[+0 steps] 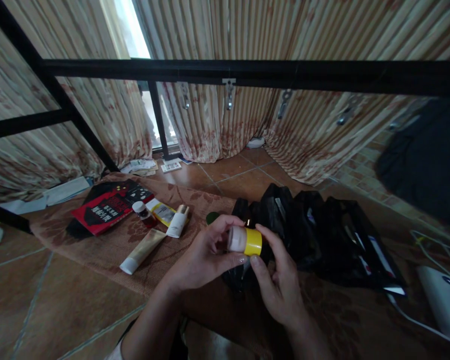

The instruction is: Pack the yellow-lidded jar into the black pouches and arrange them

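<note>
A small white bottle with a yellow cap (244, 240) lies sideways between both hands, above a brown patterned mat (108, 247). My left hand (205, 256) is wrapped round the white body. My right hand (279, 285) pinches the yellow cap end with thumb and fingers. Just behind the hands an open black organiser bag (322, 235) with several pockets lies spread on the mat.
On the mat to the left lie a cream tube (142, 251), a white tube (178, 221), a yellow-labelled pack (162, 212), a small dark jar (141, 211) and a red and black booklet (110, 206). A black metal frame (247, 73) crosses above. A white device with cable (444, 300) sits at right.
</note>
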The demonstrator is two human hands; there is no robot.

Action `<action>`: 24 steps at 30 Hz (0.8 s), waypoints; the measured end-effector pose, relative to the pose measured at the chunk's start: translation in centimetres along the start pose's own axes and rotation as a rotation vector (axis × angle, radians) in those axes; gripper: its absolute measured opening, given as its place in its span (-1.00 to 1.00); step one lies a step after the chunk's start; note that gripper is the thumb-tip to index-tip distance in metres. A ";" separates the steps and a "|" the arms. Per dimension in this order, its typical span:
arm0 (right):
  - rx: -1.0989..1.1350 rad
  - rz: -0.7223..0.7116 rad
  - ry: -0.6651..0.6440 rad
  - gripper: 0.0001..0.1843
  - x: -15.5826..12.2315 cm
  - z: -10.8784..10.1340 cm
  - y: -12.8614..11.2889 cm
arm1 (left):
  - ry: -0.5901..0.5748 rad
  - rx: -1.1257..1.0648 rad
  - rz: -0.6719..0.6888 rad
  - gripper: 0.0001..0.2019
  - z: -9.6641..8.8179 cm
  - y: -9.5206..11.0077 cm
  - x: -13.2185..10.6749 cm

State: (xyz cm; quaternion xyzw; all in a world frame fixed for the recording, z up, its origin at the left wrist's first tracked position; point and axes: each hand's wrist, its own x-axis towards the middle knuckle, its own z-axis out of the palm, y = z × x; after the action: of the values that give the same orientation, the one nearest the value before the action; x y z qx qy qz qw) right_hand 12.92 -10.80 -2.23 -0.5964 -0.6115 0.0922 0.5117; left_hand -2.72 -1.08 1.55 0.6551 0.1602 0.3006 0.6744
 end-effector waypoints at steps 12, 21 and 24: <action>-0.027 0.078 0.022 -0.62 0.2 0.3 -0.1 | -0.041 -0.015 0.022 -0.54 0.0 0.0 0.0; -0.012 -0.011 0.014 -0.44 0.2 0.1 -0.5 | -0.030 0.024 0.035 -0.54 -0.4 -0.4 0.1; 0.004 -0.024 -0.002 -0.49 0.3 0.1 -0.6 | -0.028 0.030 0.033 -0.54 -0.3 -0.3 0.1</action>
State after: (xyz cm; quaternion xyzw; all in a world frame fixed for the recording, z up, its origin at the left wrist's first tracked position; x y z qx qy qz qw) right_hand 12.52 -10.71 -1.68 -0.5881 -0.6189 0.0878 0.5132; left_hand -2.77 -0.74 1.25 0.6718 0.1445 0.3002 0.6615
